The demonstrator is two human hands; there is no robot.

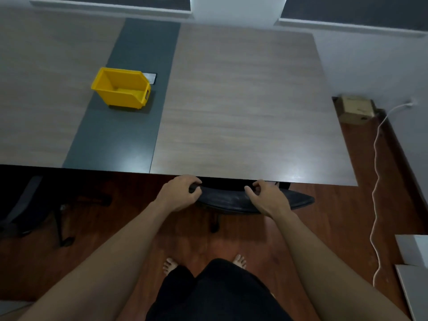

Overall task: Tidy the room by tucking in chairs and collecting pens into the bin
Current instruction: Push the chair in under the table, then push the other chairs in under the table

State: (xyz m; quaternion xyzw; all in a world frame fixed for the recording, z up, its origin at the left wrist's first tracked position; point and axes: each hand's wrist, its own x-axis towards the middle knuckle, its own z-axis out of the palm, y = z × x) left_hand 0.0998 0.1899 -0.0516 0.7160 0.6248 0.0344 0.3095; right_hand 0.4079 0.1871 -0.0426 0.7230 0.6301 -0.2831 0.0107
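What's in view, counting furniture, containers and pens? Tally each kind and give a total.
Chairs: 2, one held at the table, one at left
Tables: 1
Yellow bins: 1
Pens: 0 visible
Total: 4

No legible txt; bin [122, 88] label too blurry to read.
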